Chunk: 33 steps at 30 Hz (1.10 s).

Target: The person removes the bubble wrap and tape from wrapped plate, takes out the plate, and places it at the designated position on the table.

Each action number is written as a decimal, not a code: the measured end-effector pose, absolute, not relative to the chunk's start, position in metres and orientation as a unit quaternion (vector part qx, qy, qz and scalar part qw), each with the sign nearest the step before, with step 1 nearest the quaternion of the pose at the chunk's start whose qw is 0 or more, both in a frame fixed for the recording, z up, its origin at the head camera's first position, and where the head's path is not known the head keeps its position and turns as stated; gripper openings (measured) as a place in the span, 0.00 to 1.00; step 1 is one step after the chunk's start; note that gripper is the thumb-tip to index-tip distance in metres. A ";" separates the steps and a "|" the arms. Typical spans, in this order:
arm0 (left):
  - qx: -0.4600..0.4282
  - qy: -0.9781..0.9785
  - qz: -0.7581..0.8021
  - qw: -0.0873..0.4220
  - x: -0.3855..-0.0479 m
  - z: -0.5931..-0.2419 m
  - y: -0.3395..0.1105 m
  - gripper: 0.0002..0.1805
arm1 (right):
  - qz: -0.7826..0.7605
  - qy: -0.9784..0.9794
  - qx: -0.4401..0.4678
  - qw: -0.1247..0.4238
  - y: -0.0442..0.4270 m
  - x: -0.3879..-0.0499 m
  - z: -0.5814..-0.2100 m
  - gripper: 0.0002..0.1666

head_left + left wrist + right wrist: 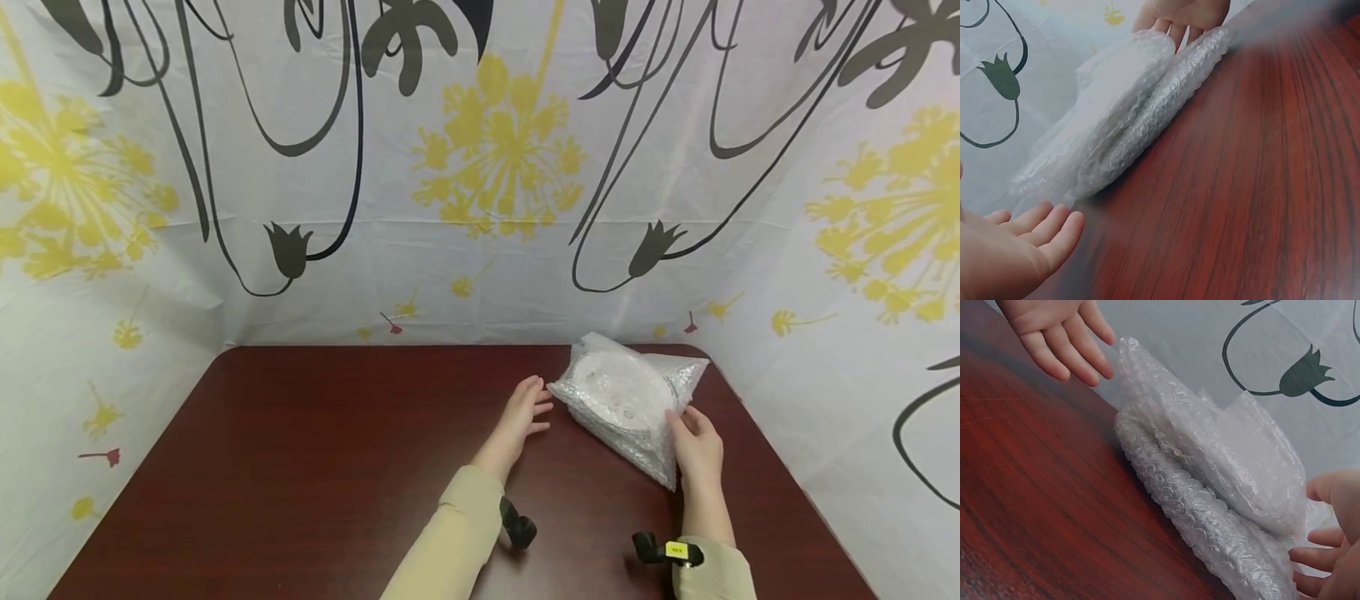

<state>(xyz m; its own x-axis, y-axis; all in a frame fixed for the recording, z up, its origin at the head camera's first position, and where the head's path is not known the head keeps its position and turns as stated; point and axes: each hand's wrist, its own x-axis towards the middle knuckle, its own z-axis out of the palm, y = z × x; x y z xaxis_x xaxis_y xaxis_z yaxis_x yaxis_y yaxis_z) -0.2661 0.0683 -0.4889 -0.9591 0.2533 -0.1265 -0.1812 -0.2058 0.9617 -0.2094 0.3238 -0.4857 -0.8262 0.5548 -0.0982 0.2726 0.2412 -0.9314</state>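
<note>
A round white item wrapped in clear bubble wrap (619, 390) lies near the far right corner of the table; the wrap hides what exactly it is. My left hand (517, 422) is just left of the bundle, its fingers stretched toward it, with a small gap between. The right hand (699, 447) is at the bundle's right edge, thumb against the wrap. In the right wrist view, the fingers (1313, 556) are spread loosely beside the folded bubble wrap (1210, 469). Seen from the left wrist, the folded layers (1129, 112) stand up from the table.
The dark reddish-brown table (300, 450) has rounded far corners. Behind and beside it hangs a white sheet (480, 275) with grey and yellow flower prints. Black camera mounts (517, 525) are strapped to both wrists, over beige sleeves (453, 533).
</note>
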 end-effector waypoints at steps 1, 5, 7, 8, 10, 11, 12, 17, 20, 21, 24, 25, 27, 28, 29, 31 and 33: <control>0.029 0.609 0.780 0.142 -0.266 -0.489 0.070 0.35 | 0.558 -0.776 -0.264 0.127 0.324 -0.210 -0.486 0.43; 0.027 0.589 0.794 0.148 -0.267 -0.491 0.075 0.35 | 0.568 -0.771 -0.260 0.127 0.325 -0.212 -0.487 0.44; 0.022 0.576 0.802 0.153 -0.266 -0.493 0.077 0.36 | 0.572 -0.768 -0.258 0.127 0.326 -0.212 -0.487 0.44; 0.020 0.570 0.806 0.156 -0.266 -0.494 0.078 0.36 | 0.575 -0.767 -0.257 0.126 0.326 -0.212 -0.488 0.44; 0.022 0.563 0.811 0.159 -0.265 -0.495 0.080 0.36 | 0.581 -0.763 -0.254 0.123 0.327 -0.213 -0.488 0.44; 0.021 0.561 0.812 0.160 -0.264 -0.495 0.080 0.36 | 0.585 -0.762 -0.253 0.121 0.327 -0.213 -0.488 0.45; 0.020 0.558 0.814 0.161 -0.264 -0.496 0.081 0.36 | 0.588 -0.759 -0.251 0.119 0.328 -0.213 -0.488 0.45; 0.015 0.551 0.818 0.164 -0.265 -0.495 0.084 0.37 | 0.599 -0.753 -0.247 0.112 0.330 -0.214 -0.490 0.46; 0.007 0.542 0.823 0.167 -0.267 -0.495 0.086 0.37 | 0.597 -0.754 -0.246 0.117 0.330 -0.214 -0.490 0.45; 0.005 0.539 0.825 0.168 -0.268 -0.495 0.086 0.37 | 0.596 -0.755 -0.245 0.119 0.330 -0.214 -0.491 0.45; 0.001 0.530 0.831 0.170 -0.269 -0.494 0.088 0.37 | 0.593 -0.758 -0.242 0.128 0.330 -0.215 -0.491 0.45; 0.000 0.528 0.832 0.170 -0.269 -0.494 0.088 0.37 | 0.593 -0.757 -0.242 0.129 0.329 -0.215 -0.491 0.45; -0.001 0.525 0.834 0.169 -0.269 -0.492 0.089 0.37 | 0.594 -0.756 -0.242 0.132 0.329 -0.216 -0.491 0.44; -0.001 0.523 0.835 0.170 -0.269 -0.492 0.089 0.37 | 0.593 -0.756 -0.241 0.134 0.329 -0.216 -0.491 0.44; -0.001 0.522 0.836 0.170 -0.269 -0.492 0.089 0.37 | 0.593 -0.756 -0.242 0.134 0.328 -0.216 -0.491 0.44; -0.001 0.519 0.837 0.173 -0.268 -0.491 0.089 0.38 | 0.592 -0.756 -0.242 0.135 0.328 -0.216 -0.491 0.44; -0.002 0.518 0.837 0.175 -0.268 -0.490 0.089 0.39 | 0.590 -0.760 -0.239 0.135 0.328 -0.216 -0.490 0.45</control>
